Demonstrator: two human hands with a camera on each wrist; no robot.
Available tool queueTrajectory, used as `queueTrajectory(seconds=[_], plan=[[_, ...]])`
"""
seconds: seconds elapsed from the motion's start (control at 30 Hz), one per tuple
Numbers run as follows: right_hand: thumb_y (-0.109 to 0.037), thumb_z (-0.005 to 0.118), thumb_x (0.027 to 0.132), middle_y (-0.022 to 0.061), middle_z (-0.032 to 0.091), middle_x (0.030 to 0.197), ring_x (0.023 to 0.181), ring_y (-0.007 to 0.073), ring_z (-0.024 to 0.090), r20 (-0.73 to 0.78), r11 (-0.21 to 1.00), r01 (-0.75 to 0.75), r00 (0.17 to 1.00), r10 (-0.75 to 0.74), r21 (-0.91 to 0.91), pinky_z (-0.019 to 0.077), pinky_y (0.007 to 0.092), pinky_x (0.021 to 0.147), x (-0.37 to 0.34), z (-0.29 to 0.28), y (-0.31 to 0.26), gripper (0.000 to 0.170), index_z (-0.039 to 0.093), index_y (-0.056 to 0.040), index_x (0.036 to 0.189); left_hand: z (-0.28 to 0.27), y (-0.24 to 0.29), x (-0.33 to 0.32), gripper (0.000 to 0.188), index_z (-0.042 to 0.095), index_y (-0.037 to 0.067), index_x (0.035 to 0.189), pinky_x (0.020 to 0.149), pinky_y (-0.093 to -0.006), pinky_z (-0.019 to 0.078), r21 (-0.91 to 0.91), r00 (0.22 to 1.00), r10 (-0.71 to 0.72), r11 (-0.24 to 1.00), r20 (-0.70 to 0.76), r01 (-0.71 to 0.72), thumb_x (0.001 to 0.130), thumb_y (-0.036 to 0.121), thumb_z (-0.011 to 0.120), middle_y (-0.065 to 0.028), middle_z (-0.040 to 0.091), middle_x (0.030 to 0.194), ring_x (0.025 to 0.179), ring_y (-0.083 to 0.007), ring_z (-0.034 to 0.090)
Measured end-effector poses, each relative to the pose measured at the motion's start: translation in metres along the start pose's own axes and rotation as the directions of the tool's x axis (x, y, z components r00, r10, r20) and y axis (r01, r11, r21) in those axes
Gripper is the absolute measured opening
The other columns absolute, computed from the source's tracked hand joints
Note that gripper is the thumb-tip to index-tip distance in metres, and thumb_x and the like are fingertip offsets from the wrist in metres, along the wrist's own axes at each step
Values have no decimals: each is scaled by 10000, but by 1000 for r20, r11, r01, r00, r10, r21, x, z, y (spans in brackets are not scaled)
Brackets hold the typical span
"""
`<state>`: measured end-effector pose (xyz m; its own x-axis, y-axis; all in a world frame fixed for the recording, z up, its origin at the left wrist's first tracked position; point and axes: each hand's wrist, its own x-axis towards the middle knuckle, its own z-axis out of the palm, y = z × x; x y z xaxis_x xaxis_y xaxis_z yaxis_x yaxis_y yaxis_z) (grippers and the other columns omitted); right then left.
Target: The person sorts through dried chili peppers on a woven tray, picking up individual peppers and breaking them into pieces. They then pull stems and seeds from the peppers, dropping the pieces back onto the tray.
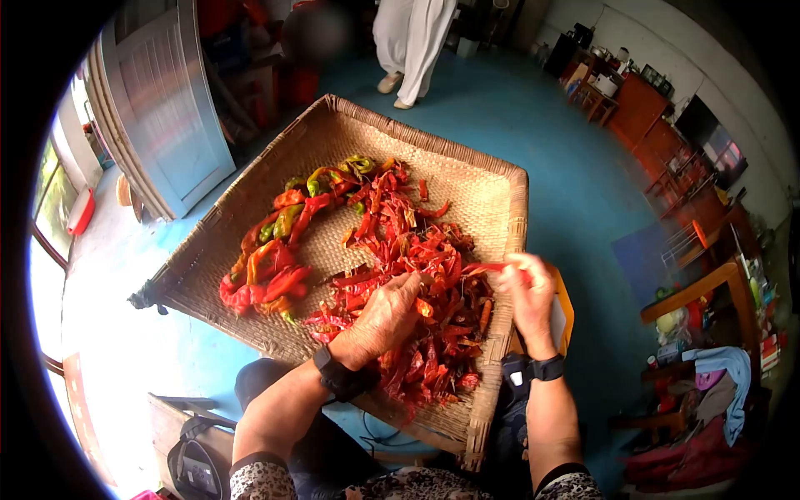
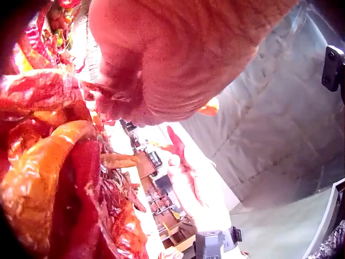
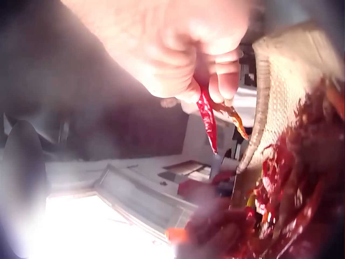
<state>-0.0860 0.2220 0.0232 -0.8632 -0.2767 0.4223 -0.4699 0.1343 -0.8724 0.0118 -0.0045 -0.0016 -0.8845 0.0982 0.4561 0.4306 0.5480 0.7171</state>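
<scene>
A square woven basket [image 1: 492, 196] bears a heap of dried red chili peppers [image 1: 429, 358]. Along its left side curves a band of fresher red and green peppers [image 1: 287, 218]. My right hand [image 1: 531, 296], over the basket's right rim, pinches a dried red chili pepper [image 3: 207, 123] by one end. Beside it, an orange-brown chili [image 3: 237, 121] also sticks out from those fingers. My left hand [image 1: 385, 321] is low over the heap with its fingers curled. An orange chili [image 2: 209, 107] protrudes from the left hand's grasp; the rest of it is hidden by the hand.
Past the basket's far rim, a person in white trousers [image 1: 412, 50] is on the blue floor [image 1: 575, 167]. A wooden chair [image 1: 700, 292] with clothes [image 1: 725, 383] stands at the right. A yellow-edged object [image 1: 564, 312] shows behind my right hand. A bag [image 1: 200, 462] lies at lower left.
</scene>
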Motion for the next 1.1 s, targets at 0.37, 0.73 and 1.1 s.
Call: queueTrajectory(seconds=[0.37,0.73,1.1], plan=[[-73,679,789,169,547,1088,979,357,544,-88,475,17,976,-199,-880,463,433,853,5,-63,36,367,578,-57,1142,3,-4,6,564,400,26,1227,846,-385,513,-24,995,-99,995,-30,98,702,-164,480,-183,496,1197,1023,-306,610],[-20,646,800,146,575,940,857,326,593,436,933,299,880,-188,-200,482,372,727,-14,58,-24,210,592,-5,1002,5,4,9,743,267,83,1439,1060,-372,357,-202,998,-43,978,47,52,767,-133,497,-169,377,1433,1323,-310,379],[-163,611,901,-8,583,816,657,65,535,429,933,-304,881,199,193,448,219,593,-11,50,-23,158,552,-43,984,-8,11,8,303,534,28,1183,692,-321,520,-243,961,-229,934,156,262,896,105,596,-121,658,873,797,-205,660]])
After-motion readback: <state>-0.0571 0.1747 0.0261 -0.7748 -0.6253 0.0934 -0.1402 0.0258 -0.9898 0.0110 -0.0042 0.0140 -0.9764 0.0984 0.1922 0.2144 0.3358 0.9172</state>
